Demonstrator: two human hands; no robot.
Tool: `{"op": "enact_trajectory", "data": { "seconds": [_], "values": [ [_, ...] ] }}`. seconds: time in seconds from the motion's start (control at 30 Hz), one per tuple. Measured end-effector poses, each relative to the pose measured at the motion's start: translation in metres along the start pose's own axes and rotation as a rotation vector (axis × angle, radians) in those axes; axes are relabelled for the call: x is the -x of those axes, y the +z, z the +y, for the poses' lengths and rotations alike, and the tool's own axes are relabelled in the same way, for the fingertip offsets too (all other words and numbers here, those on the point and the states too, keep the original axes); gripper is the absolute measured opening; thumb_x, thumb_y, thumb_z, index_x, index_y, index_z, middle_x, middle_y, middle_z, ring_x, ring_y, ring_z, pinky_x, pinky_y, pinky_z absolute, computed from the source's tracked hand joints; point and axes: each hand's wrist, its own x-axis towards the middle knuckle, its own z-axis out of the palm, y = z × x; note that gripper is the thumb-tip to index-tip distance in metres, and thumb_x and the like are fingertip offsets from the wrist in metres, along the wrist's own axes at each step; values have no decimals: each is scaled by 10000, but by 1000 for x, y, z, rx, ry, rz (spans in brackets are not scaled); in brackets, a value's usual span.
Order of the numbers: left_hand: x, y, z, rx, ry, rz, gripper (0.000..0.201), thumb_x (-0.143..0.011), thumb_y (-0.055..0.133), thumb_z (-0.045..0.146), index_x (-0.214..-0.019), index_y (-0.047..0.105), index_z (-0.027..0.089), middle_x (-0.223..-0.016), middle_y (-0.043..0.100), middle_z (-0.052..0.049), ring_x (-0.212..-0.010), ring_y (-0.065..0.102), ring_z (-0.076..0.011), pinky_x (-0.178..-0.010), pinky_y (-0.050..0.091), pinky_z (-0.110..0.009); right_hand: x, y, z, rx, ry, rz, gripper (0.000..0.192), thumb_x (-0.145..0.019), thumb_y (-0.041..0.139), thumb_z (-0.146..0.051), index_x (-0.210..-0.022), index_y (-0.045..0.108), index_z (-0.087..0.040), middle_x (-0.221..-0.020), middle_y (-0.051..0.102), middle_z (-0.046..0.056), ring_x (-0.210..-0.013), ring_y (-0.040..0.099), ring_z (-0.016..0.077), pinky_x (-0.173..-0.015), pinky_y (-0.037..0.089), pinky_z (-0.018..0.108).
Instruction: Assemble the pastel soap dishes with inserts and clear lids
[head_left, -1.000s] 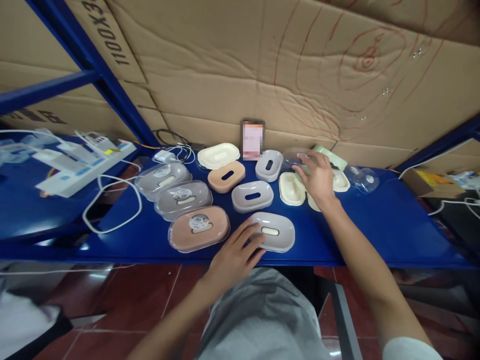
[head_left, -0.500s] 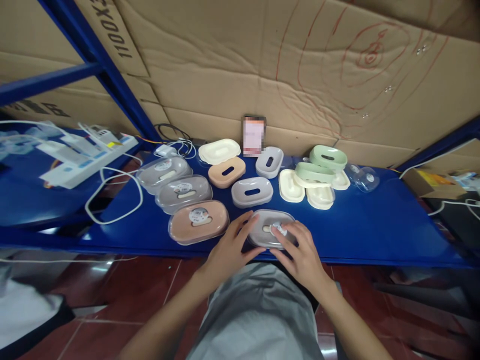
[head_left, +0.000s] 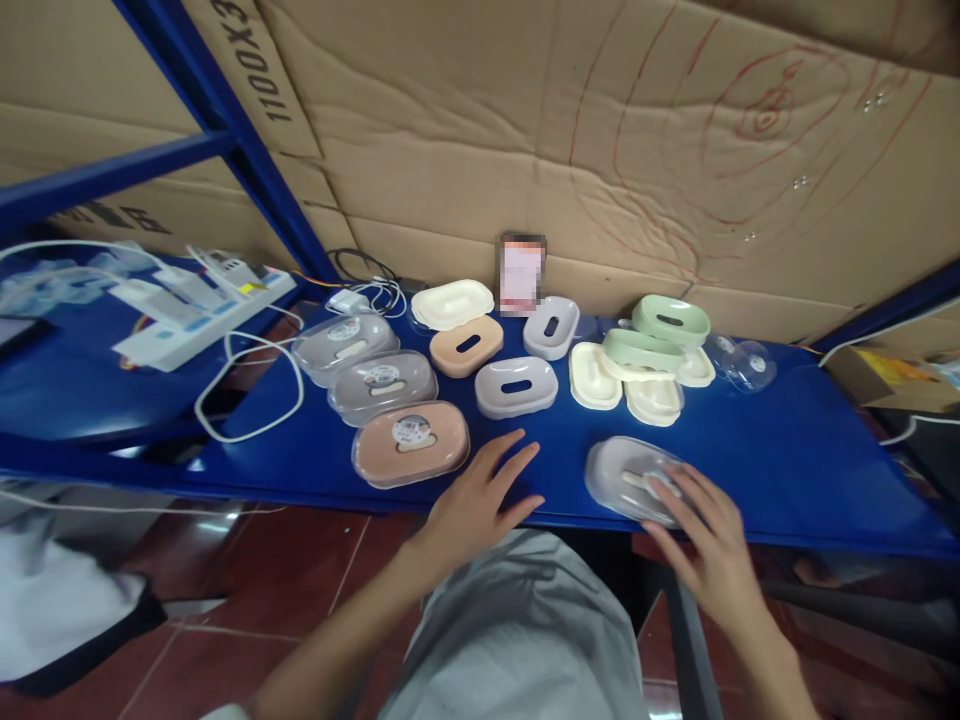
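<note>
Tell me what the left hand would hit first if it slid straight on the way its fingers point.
Probably the grey soap dish. The left hand lies open on the blue shelf, fingers aimed up and slightly right, with bare shelf between. Depth is hard to judge.

1. Your right fingers [head_left: 679, 492] rest on the lidded soap box [head_left: 628, 478] at the shelf [head_left: 787, 455] front.
2. Your left fingers [head_left: 514, 462] lie flat on the shelf, left of that box.
3. Another lidded box [head_left: 410, 443] sits just left of your left fingers.
4. An open dish [head_left: 516, 386] lies behind them.
</note>
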Motion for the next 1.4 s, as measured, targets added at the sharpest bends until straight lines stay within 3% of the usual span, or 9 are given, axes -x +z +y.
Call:
{"op": "enact_trajectory", "data": {
  "seconds": [0.17,0.3,0.43,0.6,0.7,0.87,0.97,1.2,1.4],
  "values": [
    [-14,-1,4,-132,13,43,528,-1077,613,418,-1555,522,213,-1627,506,-190,-1467,552,-365,-1179,537,-556,35,-24,75,213,173,84,552,-1072,576,-420,-1617,509,-373,-1592,606,101,-1491,537,409,-1199,416,643],
    [-32,6,5,-296,-45,115,593,-1060,630,473,-1569,515,191,-1673,447,-225,-1503,500,-443,-1169,511,-605,22,-28,110,311,235,160,532,-1071,545,-392,-1597,548,-308,-1655,536,130,-1532,485,430,-1191,409,674],
    [-42,14,3,-374,-82,108,612,-1040,672,440,-1557,520,151,-1535,592,-225,-1397,586,-443,-1124,519,-601,-24,-11,81,210,179,193,500,-1078,528,-320,-1576,565,-287,-1560,631,135,-1453,575,378,-1156,459,607],
    [-39,10,5,-361,-31,69,293,-1057,619,220,-1343,675,194,-1239,726,-134,-1131,689,-328,-976,551,-510,-93,35,9,73,29,-70,565,-1115,479,-389,-1665,424,-273,-1558,639,114,-1393,606,345,-1131,467,542],
    [-35,7,4,-295,34,104,204,-1074,607,228,-1254,701,209,-1202,726,-110,-1115,685,-299,-962,547,-480,-115,55,-10,59,59,-162,611,-1117,459,-448,-1684,383,-232,-1574,610,157,-1399,587,378,-1129,472,569],
    [-31,3,2,-144,61,239,244,-1086,610,236,-1323,657,202,-1233,701,-108,-1141,675,-256,-1009,553,-417,-104,53,-8,-111,109,-200,438,-1100,505,-496,-1448,612,-252,-1442,660,153,-1358,613,356,-1152,504,563],
    [-32,2,2,-133,80,243,250,-1088,606,231,-1333,649,203,-1249,697,-111,-1151,671,-262,-1020,546,-425,-84,43,-7,-191,110,-204,367,-1083,565,-515,-1342,643,-268,-1522,610,145,-1441,569,348,-1184,491,571],
    [-37,1,6,-200,180,74,232,-1107,554,237,-1302,663,174,-1242,718,-118,-1127,689,-275,-953,528,-427,-66,35,-17,-334,112,-177,841,-1000,715,-540,-1704,290,-365,-1820,201,127,-1647,318,365,-1275,417,601],
    [-32,0,8,-219,328,24,267,-1087,619,276,-1336,663,192,-1265,729,-114,-1093,698,-259,-928,496,-411,-73,37,-16,-411,65,-261,625,-1097,560,-401,-1688,359,-410,-1832,177,53,-1651,318,315,-1303,396,542]
  ]
}}
